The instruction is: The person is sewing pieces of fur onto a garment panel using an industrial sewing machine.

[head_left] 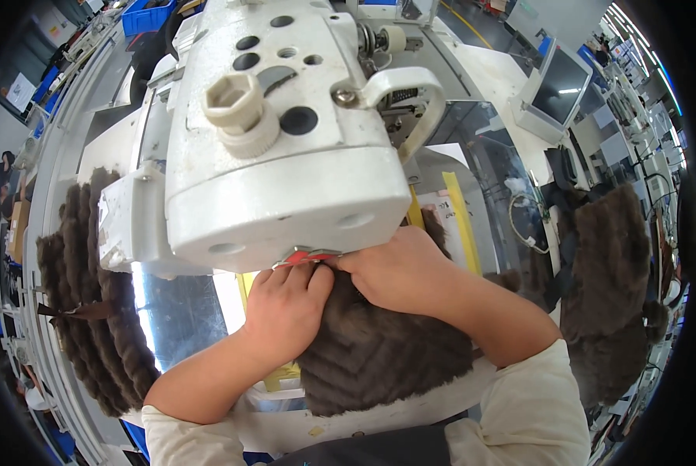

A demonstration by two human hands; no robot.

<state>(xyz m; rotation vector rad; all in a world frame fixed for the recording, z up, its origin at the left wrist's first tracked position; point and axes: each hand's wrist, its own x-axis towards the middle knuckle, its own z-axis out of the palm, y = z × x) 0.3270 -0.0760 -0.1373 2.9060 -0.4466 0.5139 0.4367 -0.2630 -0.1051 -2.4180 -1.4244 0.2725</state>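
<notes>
Where the brown fur piece (383, 357) spreads over the table edge before us, its chevron bands broad toward our body, its narrower upper end runs in under the white machine head (286, 190). At that end we see our left hand (286, 303) with fingers drawn close together, its tips hidden by the red part (309, 255) under the head, so we cannot tell whether they grip or only press. Our right hand (398, 272) is curled narrow over the fur's upper right, and whether it pinches anything we cannot tell either. We judge the likeliest harm to be a nipped fingertip, should a hand slide further in while the mechanism runs. The pile might also get caught if long hairs strayed into the working point, and the piece could pull askew if its lower part dragged over the edge or our hands drew unevenly. Further out, yellow tape (462, 221) marks the right side, ribbed fur (92, 295) lies at left, and another fur bundle (608, 287) at far right.
</notes>
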